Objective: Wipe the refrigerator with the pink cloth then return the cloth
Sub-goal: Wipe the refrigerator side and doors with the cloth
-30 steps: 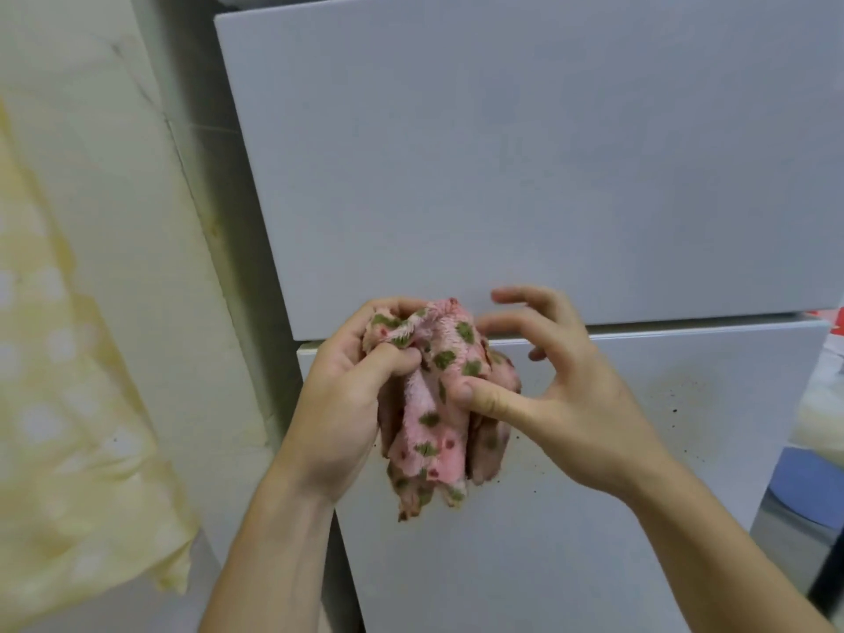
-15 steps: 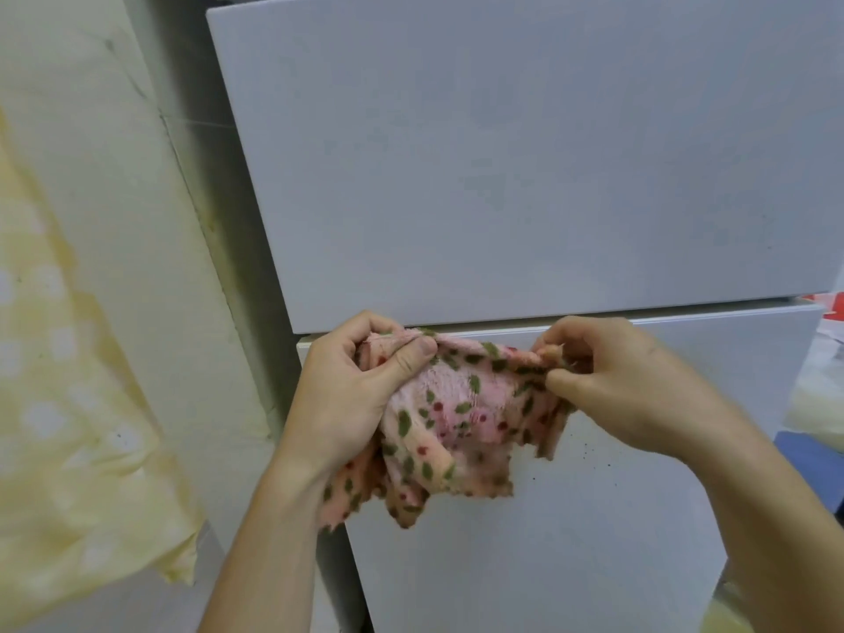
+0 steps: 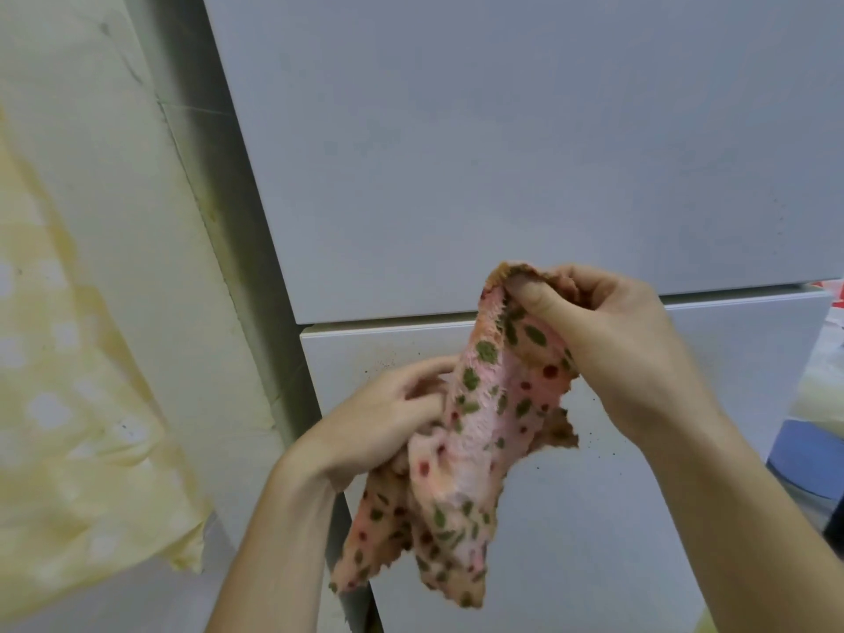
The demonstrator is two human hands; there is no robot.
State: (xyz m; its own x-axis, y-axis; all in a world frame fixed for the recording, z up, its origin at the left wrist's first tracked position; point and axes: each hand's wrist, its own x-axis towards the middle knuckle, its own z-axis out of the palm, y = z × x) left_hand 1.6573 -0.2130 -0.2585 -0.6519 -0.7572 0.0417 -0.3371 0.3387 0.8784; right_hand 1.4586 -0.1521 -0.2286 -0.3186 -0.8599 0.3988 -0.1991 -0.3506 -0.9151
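The pink cloth (image 3: 461, 454), dotted with green and red, hangs lengthwise in front of the white refrigerator (image 3: 502, 153). My right hand (image 3: 612, 354) pinches the cloth's top corner just below the seam between the upper and lower doors. My left hand (image 3: 388, 418) sits lower and to the left, its fingers curled into the cloth's middle edge. The cloth's lower end dangles loose in front of the lower door (image 3: 616, 518), which carries small dark specks. Whether the cloth touches the door cannot be told.
A pale yellow fabric with white dots (image 3: 77, 404) hangs at the left beside a cream wall (image 3: 114, 175). At the right edge sit a blue object (image 3: 813, 459) and something red and white (image 3: 836, 294).
The cloth went from bunched to spread sideways, and now hangs lengthwise. My right hand rose with one corner; my left hand dropped lower along the cloth.
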